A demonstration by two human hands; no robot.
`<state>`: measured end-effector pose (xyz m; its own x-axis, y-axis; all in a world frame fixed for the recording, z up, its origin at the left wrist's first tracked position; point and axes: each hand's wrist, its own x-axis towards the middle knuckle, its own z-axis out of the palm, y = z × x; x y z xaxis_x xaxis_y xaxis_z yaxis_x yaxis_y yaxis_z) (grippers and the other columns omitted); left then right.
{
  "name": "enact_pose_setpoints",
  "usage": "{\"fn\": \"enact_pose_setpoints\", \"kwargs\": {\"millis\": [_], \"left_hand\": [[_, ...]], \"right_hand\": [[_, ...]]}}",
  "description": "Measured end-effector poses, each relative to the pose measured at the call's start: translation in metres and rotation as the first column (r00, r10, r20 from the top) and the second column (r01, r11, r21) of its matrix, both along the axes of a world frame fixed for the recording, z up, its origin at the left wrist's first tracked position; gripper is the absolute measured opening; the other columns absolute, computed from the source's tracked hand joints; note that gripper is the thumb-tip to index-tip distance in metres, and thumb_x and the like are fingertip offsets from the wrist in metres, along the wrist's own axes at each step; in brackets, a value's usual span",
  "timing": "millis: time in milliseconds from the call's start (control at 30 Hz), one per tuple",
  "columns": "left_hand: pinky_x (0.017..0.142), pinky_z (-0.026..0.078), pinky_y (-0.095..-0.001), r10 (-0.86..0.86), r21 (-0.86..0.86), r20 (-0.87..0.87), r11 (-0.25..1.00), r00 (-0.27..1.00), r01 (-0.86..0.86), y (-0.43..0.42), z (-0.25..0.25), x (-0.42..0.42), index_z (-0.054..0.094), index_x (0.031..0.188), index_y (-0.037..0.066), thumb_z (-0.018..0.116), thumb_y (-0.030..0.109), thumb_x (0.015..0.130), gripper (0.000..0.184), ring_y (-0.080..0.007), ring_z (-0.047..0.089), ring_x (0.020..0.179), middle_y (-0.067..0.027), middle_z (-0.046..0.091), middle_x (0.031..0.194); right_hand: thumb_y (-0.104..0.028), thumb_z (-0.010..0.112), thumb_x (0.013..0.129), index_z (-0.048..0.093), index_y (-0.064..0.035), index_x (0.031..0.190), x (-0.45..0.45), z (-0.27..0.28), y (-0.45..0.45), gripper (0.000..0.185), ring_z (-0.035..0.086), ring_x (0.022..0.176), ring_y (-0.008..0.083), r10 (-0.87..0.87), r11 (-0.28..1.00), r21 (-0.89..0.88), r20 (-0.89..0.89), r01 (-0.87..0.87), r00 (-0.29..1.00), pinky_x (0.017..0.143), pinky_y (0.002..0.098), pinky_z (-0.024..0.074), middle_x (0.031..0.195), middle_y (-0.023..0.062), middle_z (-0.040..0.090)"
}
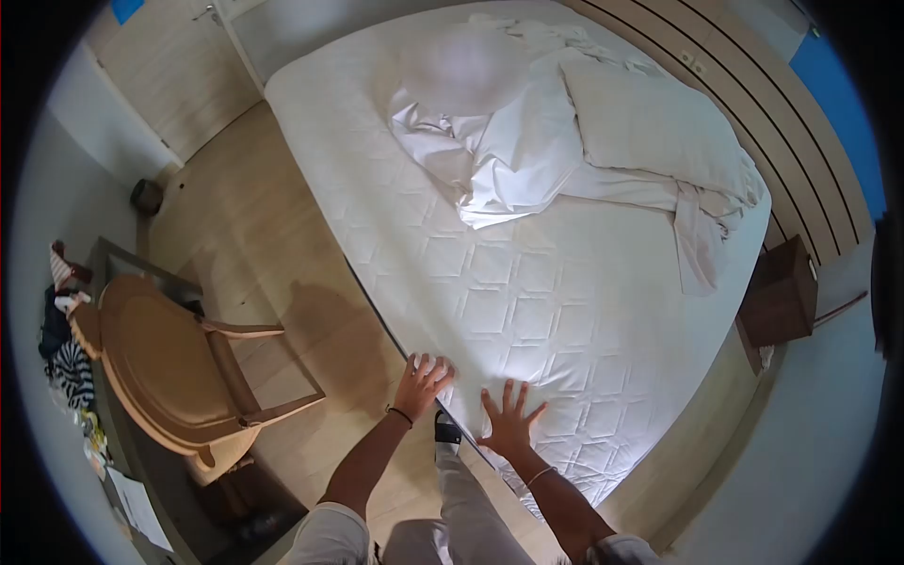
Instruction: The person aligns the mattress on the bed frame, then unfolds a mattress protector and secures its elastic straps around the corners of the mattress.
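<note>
A white quilted mattress pad (537,311) covers the bed in front of me. At its near left edge, my left hand (426,384) has its fingers bent over the side, gripping the pad's edge. Just to the right, my right hand (510,424) lies flat on the pad with its fingers spread, holding nothing. Farther up the bed is a crumpled white sheet (518,169), heaped beside a white pillow (650,118). A blurred pale patch hides part of the heap's upper end.
A wooden chair (174,363) stands on the floor left of the bed, against a cluttered desk (169,499). Beyond it are a small dark bin (147,197) and a door (179,75). A brown bedside cabinet (782,292) and a slatted headboard (753,94) border the bed's right side.
</note>
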<state>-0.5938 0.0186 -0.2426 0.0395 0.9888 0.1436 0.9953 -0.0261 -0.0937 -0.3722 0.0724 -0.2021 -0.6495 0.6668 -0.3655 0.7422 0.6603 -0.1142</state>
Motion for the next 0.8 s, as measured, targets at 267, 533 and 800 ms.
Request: {"fn": "enact_pose_setpoints", "kwargs": {"millis": [267, 533, 800], "left_hand": [[0.097, 0.033, -0.0513, -0.235, 0.064, 0.123, 0.972, 0.964, 0.228, 0.031, -0.002, -0.073, 0.054, 0.11, 0.027, 0.053, 0.018, 0.079, 0.032, -0.0194, 0.045, 0.107, -0.0003, 0.05, 0.107], [0.08, 0.042, -0.0362, -0.183, 0.004, 0.183, 0.983, 0.966, 0.185, 0.075, 0.024, -0.141, 0.056, 0.091, 0.017, 0.052, 0.016, 0.078, 0.014, -0.0184, 0.052, 0.087, 0.0009, 0.052, 0.091], [0.068, 0.049, -0.0362, -0.142, -0.132, 0.444, 0.966, 0.885, 0.221, 0.076, 0.003, -0.176, 0.057, 0.079, 0.008, 0.053, 0.005, 0.071, 0.009, -0.0256, 0.057, 0.082, -0.0061, 0.056, 0.082]], "right_hand": [[-0.057, 0.07, 0.06, 0.043, -0.0117, 0.128, -0.043, -0.001, -0.014, 0.086, 0.002, 0.134, 0.0491, -0.189, 0.978, 0.071, -0.086, 0.196, 0.978, 0.087, 0.0796, -0.0003, 0.144, 0.0296, 0.012], [-0.041, 0.071, 0.065, 0.046, -0.0108, 0.124, -0.151, -0.002, -0.008, 0.071, 0.014, 0.133, 0.0439, -0.258, 0.957, 0.06, -0.27, 0.284, 0.928, 0.095, 0.0752, 0.0053, 0.139, 0.0242, 0.027], [-0.008, 0.055, 0.072, 0.052, -0.0099, 0.079, -0.23, -0.028, -0.006, 0.008, 0.053, 0.074, 0.0234, -0.163, 0.939, 0.221, -0.395, 0.265, 0.904, 0.065, 0.0342, 0.0484, 0.082, 0.0063, 0.051]]}}
